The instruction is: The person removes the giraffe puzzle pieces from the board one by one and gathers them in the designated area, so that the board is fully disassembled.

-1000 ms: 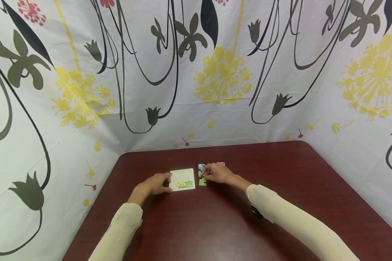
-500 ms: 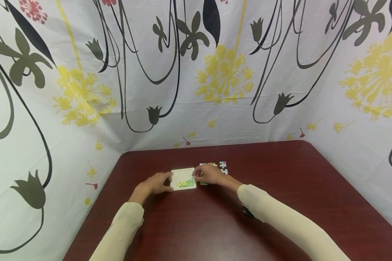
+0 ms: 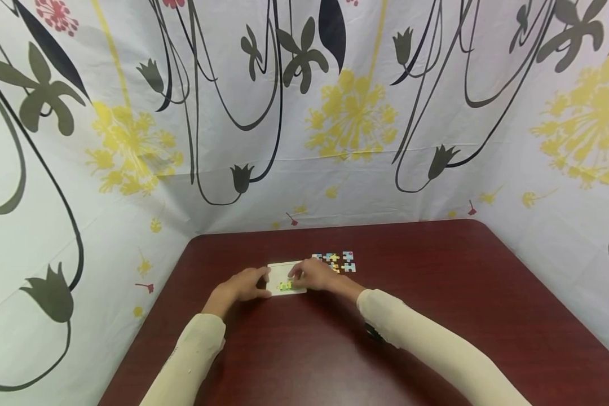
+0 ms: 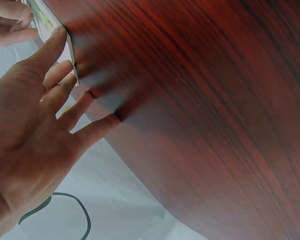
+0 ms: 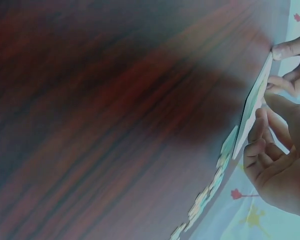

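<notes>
A white puzzle tray lies on the table, with joined green and yellow jigsaw pieces along its near side. My left hand steadies the tray's left edge; in the left wrist view its thumb touches the rim and its fingers spread over the tabletop. Over the tray's right part is my right hand, thumb and forefinger together, pinching a small jigsaw piece that the fingers mostly hide. The right wrist view shows these fingertips close over the tray.
Several loose jigsaw pieces lie right of the tray, some behind my right hand. The dark red wooden table reaches back to a white flowered cloth hanging on the left, back and right.
My right hand has moved left from the loose pieces to over the tray, uncovering pieces at the right. My left hand has stayed at the tray's left edge.
</notes>
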Demonstrator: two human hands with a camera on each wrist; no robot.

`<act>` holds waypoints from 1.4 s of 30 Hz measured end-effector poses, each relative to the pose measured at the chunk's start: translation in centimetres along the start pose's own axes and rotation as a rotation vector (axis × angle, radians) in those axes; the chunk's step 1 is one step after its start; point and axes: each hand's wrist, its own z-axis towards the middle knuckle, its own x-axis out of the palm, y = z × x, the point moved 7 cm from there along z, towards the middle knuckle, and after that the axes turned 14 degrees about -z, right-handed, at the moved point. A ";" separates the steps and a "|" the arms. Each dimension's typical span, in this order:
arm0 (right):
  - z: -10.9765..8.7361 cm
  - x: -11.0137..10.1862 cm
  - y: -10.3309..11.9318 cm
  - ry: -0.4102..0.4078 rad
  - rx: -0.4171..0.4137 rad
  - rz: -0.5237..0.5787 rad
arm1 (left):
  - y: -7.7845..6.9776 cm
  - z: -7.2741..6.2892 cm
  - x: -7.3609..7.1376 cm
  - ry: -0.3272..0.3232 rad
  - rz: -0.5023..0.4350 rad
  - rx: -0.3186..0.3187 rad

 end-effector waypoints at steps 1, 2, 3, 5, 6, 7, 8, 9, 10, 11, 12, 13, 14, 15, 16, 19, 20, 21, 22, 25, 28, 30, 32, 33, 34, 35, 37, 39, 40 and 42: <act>0.0 0.2 0.0 0.014 0.009 -0.001 | 0.0 0.0 0.1 0.002 -0.001 -0.001; 0.1 0.4 0.1 0.030 0.019 -0.006 | 0.0 0.1 0.1 0.004 -0.002 -0.001; 0.1 0.5 0.1 0.044 0.027 -0.008 | 0.0 0.1 0.1 0.006 -0.003 -0.001; 0.1 0.8 0.1 0.065 0.039 -0.012 | -0.1 0.1 0.1 0.009 -0.003 0.003; 0.1 0.8 0.2 0.072 0.042 -0.009 | -0.1 0.1 0.1 0.010 -0.003 0.007; 0.1 0.8 0.2 0.076 0.045 -0.004 | -0.2 0.1 0.1 0.011 -0.003 0.011; 0.1 0.8 0.2 0.078 0.052 0.000 | -0.2 0.2 0.0 0.011 -0.001 0.014; 0.1 0.8 0.3 0.077 0.054 0.002 | -0.3 0.2 0.0 0.010 -0.001 0.017; 0.1 0.7 0.3 0.075 0.057 0.003 | -0.3 0.2 -0.1 0.011 0.000 0.016; 0.1 0.7 0.3 0.071 0.061 0.001 | -0.3 0.2 -0.2 0.010 0.001 0.015; 0.1 0.6 0.4 0.064 0.065 0.000 | -0.4 0.2 -0.3 0.007 0.001 0.015; 0.1 0.6 0.4 0.057 0.067 -0.003 | -0.4 0.2 -0.4 0.004 0.001 0.015; 0.2 0.5 0.4 0.048 0.068 -0.009 | -0.4 0.2 -0.5 -0.001 0.003 0.015; 0.2 0.5 0.4 0.037 0.066 -0.012 | -0.5 0.2 -0.6 -0.004 0.003 0.017; 0.3 0.4 0.4 0.030 0.071 -0.014 | -0.5 0.1 -0.7 -0.006 0.004 0.019; 0.4 0.5 0.4 0.022 0.084 -0.010 | -0.7 0.1 -0.9 -0.007 0.002 0.027; 0.4 0.5 0.4 0.025 0.088 -0.009 | -0.7 0.1 -0.9 -0.004 0.003 0.026; 0.4 0.6 0.4 0.027 0.091 -0.009 | -0.7 0.1 -0.8 0.000 0.003 0.024; 0.4 0.7 0.4 0.030 0.093 -0.010 | -0.7 0.0 -0.7 0.003 0.002 0.022; 0.3 0.9 0.5 0.031 0.088 -0.017 | -0.6 0.0 -0.5 0.008 0.005 0.015; 0.1 1.0 0.6 0.024 0.080 -0.018 | -0.3 0.1 -0.3 0.009 0.008 0.010; 0.0 1.0 0.7 0.009 0.067 -0.009 | -0.2 0.1 -0.2 0.007 0.010 0.005; -0.1 0.9 0.8 -0.009 0.044 0.004 | -0.2 0.1 -0.2 0.008 0.010 0.000; -0.2 0.8 0.9 -0.018 0.030 0.014 | -0.2 0.1 -0.1 0.009 0.009 0.000; -0.2 0.8 1.0 -0.024 0.016 0.025 | -0.2 0.0 -0.1 0.010 0.008 0.002; -0.3 0.7 1.0 -0.030 0.002 0.037 | -0.2 0.0 -0.1 0.012 0.009 0.003; -0.3 0.6 1.0 -0.037 -0.015 0.057 | -0.3 0.0 0.0 0.019 0.013 0.003; -0.4 0.4 0.8 -0.041 -0.016 0.072 | -0.3 0.0 0.0 0.021 0.018 0.004; -0.4 0.3 0.6 -0.043 -0.013 0.074 | -0.3 0.0 0.0 0.022 0.020 0.003; -0.5 -0.1 0.2 -0.044 0.000 0.073 | -0.4 -0.1 0.0 0.020 0.023 0.000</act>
